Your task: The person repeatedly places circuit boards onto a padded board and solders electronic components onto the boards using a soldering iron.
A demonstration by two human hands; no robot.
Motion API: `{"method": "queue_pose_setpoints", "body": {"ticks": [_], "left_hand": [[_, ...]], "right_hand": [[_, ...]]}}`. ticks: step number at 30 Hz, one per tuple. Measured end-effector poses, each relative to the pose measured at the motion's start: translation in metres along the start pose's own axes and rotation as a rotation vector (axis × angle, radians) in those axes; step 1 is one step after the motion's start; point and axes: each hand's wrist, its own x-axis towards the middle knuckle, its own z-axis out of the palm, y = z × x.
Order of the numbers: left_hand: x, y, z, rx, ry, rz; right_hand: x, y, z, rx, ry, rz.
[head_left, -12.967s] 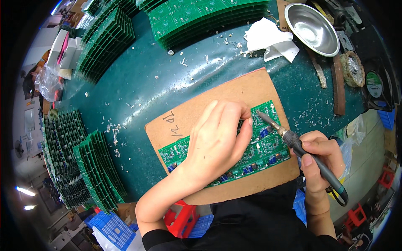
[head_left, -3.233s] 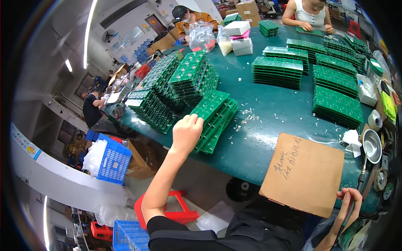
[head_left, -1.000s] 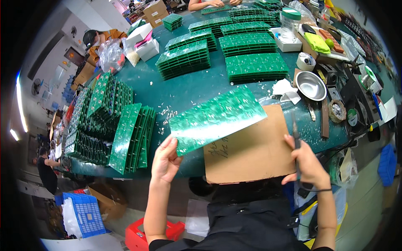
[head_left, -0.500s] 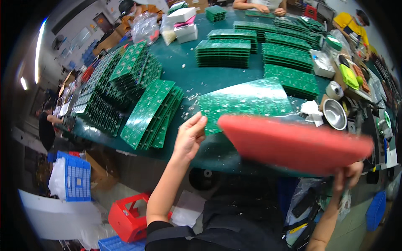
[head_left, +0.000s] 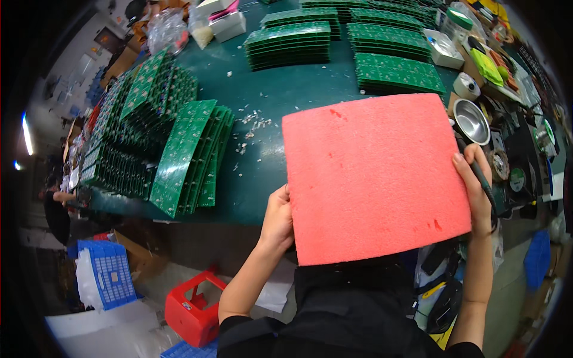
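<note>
A flat red foam pad (head_left: 376,179) is held up in front of me at the table's near edge, its broad face toward me. My left hand (head_left: 278,221) grips its left edge, fingers partly hidden behind it. On the right edge my right hand (head_left: 476,188) is closed around the pad, and a dark, slender object (head_left: 482,182) shows by its fingers; I cannot make out its kind. The pad covers the place where a green circuit board was, so that board is hidden. Left of the pad, several green circuit boards (head_left: 188,155) lean together on the table.
Taller stacks of populated boards (head_left: 131,125) stand at the left, more green board stacks (head_left: 288,45) at the back. Small white scraps (head_left: 253,128) litter the green table (head_left: 239,77). A metal bowl (head_left: 471,121) sits right; a red plastic frame (head_left: 194,310) is below the table.
The red pad has swung left and turned its broad face toward me, covering the circuit board my left hand was holding. Both hands are now at its edges; the view has shifted.
</note>
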Motion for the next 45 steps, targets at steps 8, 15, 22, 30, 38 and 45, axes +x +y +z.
{"method": "queue_pose_setpoints", "body": {"ticks": [8,15,22,30,38,45], "left_hand": [[-0.009,0.010,0.006,-0.120,-0.045,-0.043],[-0.005,0.016,-0.006,-0.076,-0.060,0.014],[-0.003,0.016,-0.007,-0.010,-0.023,-0.034],[0.022,0.044,-0.003,0.183,-0.152,0.021],[0.081,0.077,0.010,1.101,-0.592,1.061],[0.108,0.036,-0.013,1.591,-0.806,1.460]], "right_hand": [[-0.004,0.012,-0.003,0.034,-0.045,0.022],[0.000,0.017,-0.005,-0.145,-0.161,0.044],[0.002,0.017,0.007,0.100,-0.077,0.156],[0.015,0.014,0.002,0.308,-0.066,0.096],[0.045,-0.006,-0.032,0.251,-0.396,-0.047],[0.051,0.078,-0.045,-0.311,-0.673,-0.214]]}}
